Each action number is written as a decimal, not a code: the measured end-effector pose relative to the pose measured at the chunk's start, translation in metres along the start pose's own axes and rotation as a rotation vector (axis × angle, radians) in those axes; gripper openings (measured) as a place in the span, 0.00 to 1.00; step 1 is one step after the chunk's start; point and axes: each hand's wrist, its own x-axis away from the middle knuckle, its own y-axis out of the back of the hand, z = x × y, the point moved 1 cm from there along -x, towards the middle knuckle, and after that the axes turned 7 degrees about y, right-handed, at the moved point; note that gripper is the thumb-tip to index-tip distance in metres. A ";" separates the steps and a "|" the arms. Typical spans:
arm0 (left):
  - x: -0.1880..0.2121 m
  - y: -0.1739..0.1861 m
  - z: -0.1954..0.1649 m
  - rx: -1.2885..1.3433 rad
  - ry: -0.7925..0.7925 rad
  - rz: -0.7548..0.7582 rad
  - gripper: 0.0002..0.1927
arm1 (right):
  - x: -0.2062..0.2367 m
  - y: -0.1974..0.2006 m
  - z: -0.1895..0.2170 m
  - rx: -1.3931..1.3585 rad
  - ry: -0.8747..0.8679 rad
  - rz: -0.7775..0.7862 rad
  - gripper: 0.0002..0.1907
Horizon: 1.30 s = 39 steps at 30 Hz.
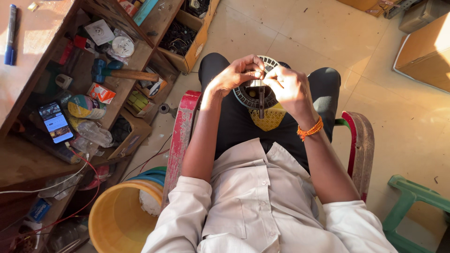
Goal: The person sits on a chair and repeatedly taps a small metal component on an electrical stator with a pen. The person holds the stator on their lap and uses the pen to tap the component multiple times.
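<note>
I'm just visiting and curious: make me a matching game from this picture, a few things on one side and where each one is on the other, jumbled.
Things:
1. round slotted part
2. yellow bucket
3. phone
4. orange thread band

Places:
A. on the wooden shelf
B. on the right wrist
C. on the person's lap, under the left hand and right hand
D. on the floor beside the chair

Pairs: 1-C, 2-D, 3-A, 4-B

Lit phone screen (pixel 56 122) beside orange-white carton (pixel 101 93).

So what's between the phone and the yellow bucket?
In the head view, a crumpled plastic bottle and red wires lie between the phone and the bucket.
</note>
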 end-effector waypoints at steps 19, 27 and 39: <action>0.031 -0.051 0.006 -0.849 -0.491 -0.500 0.19 | 0.076 -0.029 -0.022 0.140 -0.161 0.008 0.04; 0.027 -0.054 0.008 -0.914 -0.555 -0.588 0.17 | 0.051 0.012 -0.014 0.217 0.122 -0.171 0.02; 0.028 -0.052 0.009 -0.849 -0.395 -0.520 0.21 | -0.012 0.007 -0.031 0.257 0.165 -0.097 0.04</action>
